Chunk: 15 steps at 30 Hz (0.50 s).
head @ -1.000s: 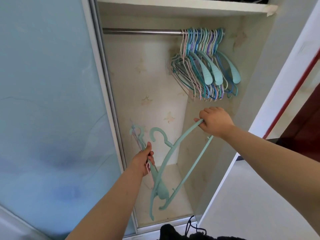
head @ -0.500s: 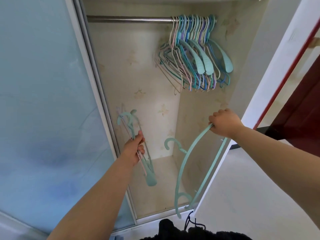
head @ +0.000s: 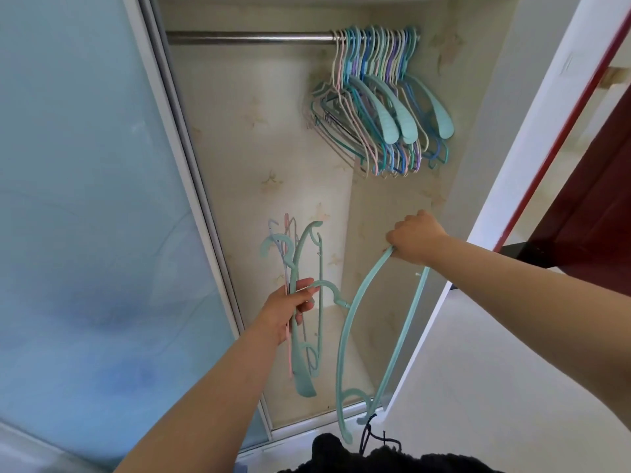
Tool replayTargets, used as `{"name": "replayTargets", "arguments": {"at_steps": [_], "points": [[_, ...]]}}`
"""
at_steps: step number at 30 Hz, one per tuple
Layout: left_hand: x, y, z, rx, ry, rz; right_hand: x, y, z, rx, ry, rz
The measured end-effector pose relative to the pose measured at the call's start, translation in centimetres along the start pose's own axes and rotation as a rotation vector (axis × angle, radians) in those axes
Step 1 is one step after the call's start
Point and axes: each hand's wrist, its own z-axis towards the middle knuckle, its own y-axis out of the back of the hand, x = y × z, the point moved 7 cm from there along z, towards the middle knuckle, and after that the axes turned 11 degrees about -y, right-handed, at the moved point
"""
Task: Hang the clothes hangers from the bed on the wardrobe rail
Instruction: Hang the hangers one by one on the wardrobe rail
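Nearest, the left hand is closed around a bundle of hangers still to hang. The right hand grips 1 teal hanger by its end, hook low beside the left fingers. Beyond, the rail carries a packed cluster of hung hangers at its right end; bare rail leftward to the sliding door leaves room.

Both bare forearms reach forward and upward. The left hand sits lower, near the middle, its fingers curled in a closed grip with the thumb on top. The right hand is higher and further right, clenched into a fist, knuckles up.
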Motion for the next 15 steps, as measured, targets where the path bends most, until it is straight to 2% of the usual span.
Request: {"name": "replayTargets", "arguments": {"at_steps": [4, 8, 12, 15], "points": [[-0.5, 0.6, 0.4, -0.039, -0.026, -0.069, -0.3, -1.8, -0.4, 0.276, -0.025, 0.216], [-1.0, 1.4, 1.1, -0.044, -0.028, -0.007, -0.3, -2.2, -1.3, 0.444, 0.023, 0.397], [-1.8, 3.2, 1.7, -0.108, -0.074, 0.089, -1.7, -2.5, -1.8, 0.590, 0.021, 0.406], [-1.9, 4.4, 2.3, -0.177, -0.044, 0.041, -2.7, -1.9, -2.3, 0.669, -0.015, 0.378]]}}
